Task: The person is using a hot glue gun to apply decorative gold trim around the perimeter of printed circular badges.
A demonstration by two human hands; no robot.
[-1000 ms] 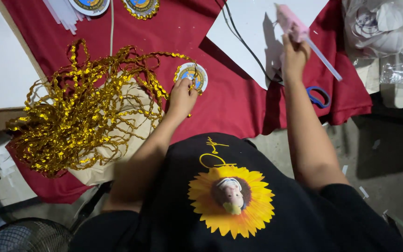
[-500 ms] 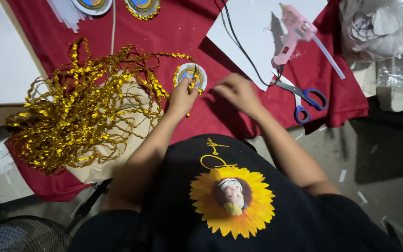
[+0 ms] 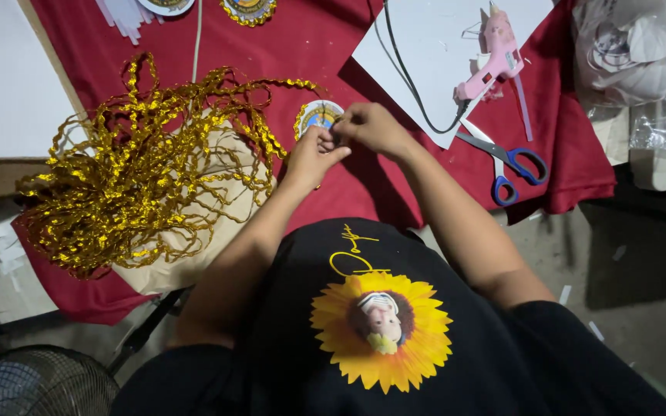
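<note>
I see both hands meet on the red cloth (image 3: 325, 46): the left hand (image 3: 311, 154) and right hand (image 3: 370, 127) pinch the small round badge (image 3: 319, 115) (flat, face up, no long side), gold trim (image 3: 132, 169) piled beside.

Round gold-trimmed badge (image 3: 317, 117) lies flat on red cloth (image 3: 310, 46).

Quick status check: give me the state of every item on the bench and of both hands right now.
Left hand: fingers pinching the round badge's edge.
Right hand: fingers pinched at the same edge.
Round badge: flat on the red cloth, gold trim on part of its rim.
Gold trim: loose tangled pile.
Glue gun: lying on white sheet, cord attached, unheld.
Scissors: closed, unheld.
</note>
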